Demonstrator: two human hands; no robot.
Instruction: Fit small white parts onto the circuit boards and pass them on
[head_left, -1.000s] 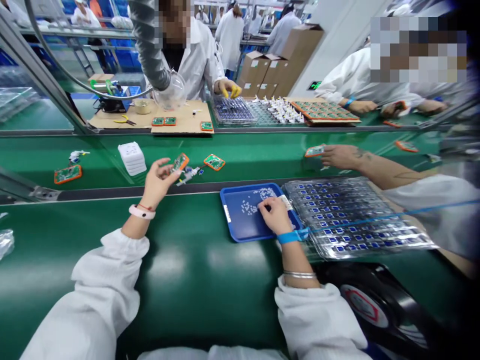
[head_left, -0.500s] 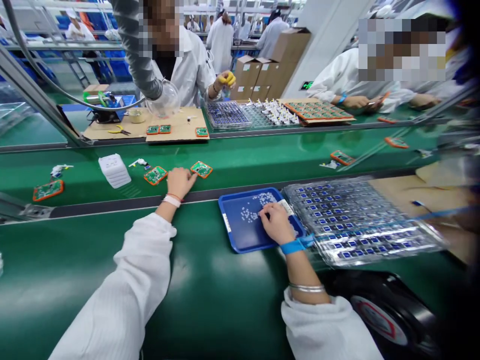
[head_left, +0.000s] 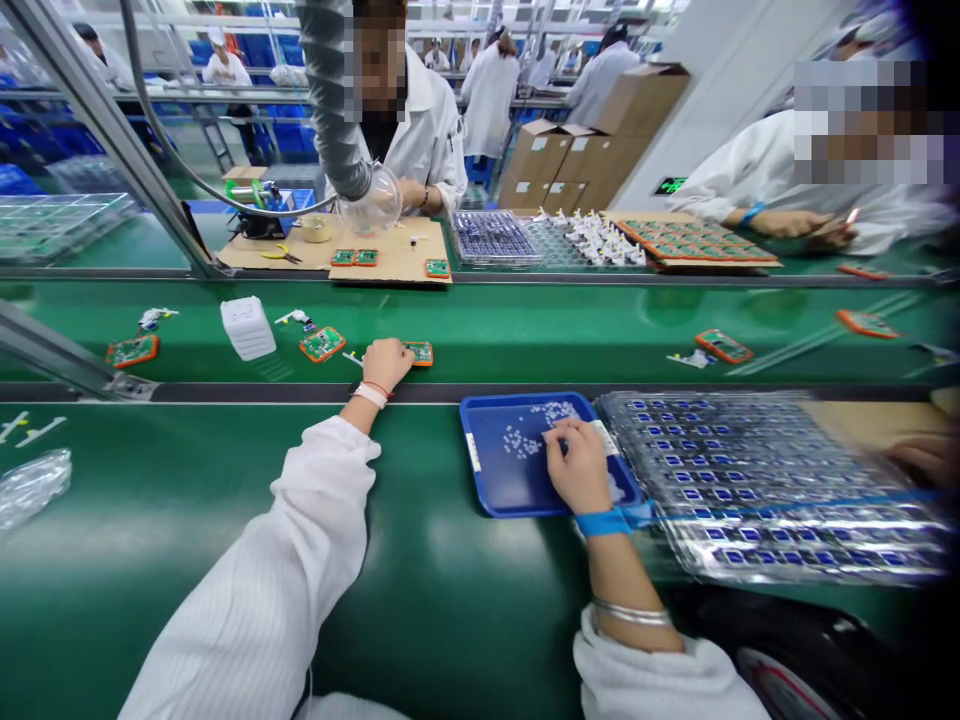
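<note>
Shallow blue plastic tray [head_left: 480, 480], white label strips on its rim, sits on the green conveyor belt [head_left: 450, 600] directly ahead of the person. Loose inside: a scatter of tiny white plastic parts [head_left: 525, 437], densest across the upper half, too small to make out their shape. Just right of the tray, touching its edge, a stack of clear plastic blister trays [head_left: 772, 480] with rows of blue-centred cells; contents blurred at the far end.

Right hand [head_left: 577, 465], blue wristband and silver bangle, lies palm down inside the tray. Fingers close together and curled, fingertips [head_left: 559, 432] down among the white parts. The fingers hide whether any part is pinched; cannot tell.

Left hand [head_left: 386, 365], pale band and red thread at the wrist, rests on the farther belt section, fingers curled forward and partly hidden. It touches an orange-framed green circuit board [head_left: 420, 353] and covers that board's left side. Grip on the board cannot be told. A thin white strip [head_left: 352, 358] pokes out on the hand's left.

Just left, a second orange-framed green circuit board [head_left: 322, 344]; farther left, a white stacked block [head_left: 247, 328]. At the right edge, a co-worker's blurred hand [head_left: 919, 460] is cut off by the frame.
</note>
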